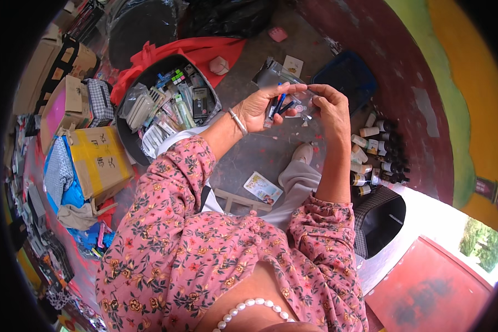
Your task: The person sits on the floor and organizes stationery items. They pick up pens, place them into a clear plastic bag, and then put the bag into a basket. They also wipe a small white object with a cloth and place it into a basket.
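My left hand (pixel 256 108), with a bangle at the wrist, is closed around several pens (pixel 280 104) with blue, dark and red parts. Close beside it, my right hand (pixel 333 102) pinches what looks like a clear plastic bag (pixel 302 102) at its upper edge. The fingertips of both hands nearly meet at that edge. Just beyond them, a clear plastic packet (pixel 282 71) and a small pale card (pixel 293 65) lie on the floor.
A dark bin (pixel 128 131) full of stationery stands on the left, beside a taped cardboard box (pixel 100 160). To the right are a dark blue basket (pixel 346 74), several small bottles (pixel 365 143) and an open black box (pixel 383 224). A printed card (pixel 263 188) lies between my legs.
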Demonstrator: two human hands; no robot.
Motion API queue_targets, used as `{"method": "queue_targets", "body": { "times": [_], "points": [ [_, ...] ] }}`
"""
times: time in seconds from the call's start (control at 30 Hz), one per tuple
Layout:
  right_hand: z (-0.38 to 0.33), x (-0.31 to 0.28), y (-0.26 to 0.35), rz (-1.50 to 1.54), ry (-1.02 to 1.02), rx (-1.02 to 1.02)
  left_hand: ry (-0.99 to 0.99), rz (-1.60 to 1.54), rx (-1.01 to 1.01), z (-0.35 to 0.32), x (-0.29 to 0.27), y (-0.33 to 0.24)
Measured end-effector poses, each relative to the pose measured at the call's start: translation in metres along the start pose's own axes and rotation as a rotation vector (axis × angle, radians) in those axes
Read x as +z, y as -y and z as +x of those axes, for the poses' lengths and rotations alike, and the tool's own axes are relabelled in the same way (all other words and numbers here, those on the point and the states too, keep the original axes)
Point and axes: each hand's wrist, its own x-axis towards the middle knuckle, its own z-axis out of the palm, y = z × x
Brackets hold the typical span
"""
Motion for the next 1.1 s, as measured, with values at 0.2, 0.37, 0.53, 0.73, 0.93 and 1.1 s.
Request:
{"method": "queue_targets", "body": {
  "times": [0.2,0.37,0.53,0.73,0.93,1.1],
  "points": [
    [0.002,0.011,-0.010,-0.631,-0.638,-0.558,-0.250,0.208,0.208,0.008,-0.005,0.004],
    [-0.023,0.043,0.007,-0.150,-0.255,-0.149,-0.289,0.185,0.311,0.015,-0.014,0.007],
    [-0.020,0.066,0.009,-0.555,-0.216,-0.166,-0.284,-0.030,0.320,0.021,-0.014,0.017],
    [-0.015,0.058,0.010,-0.405,-0.114,-0.092,-0.169,0.021,0.353,0.019,-0.004,0.016],
    [-0.010,0.050,-0.003,-0.150,-0.112,-0.041,-0.109,-0.061,0.346,0.019,0.003,0.016],
    [-0.012,0.055,-0.005,-0.445,-0.226,-0.189,-0.108,-0.126,0.313,0.020,-0.003,0.015]
  ]
}}
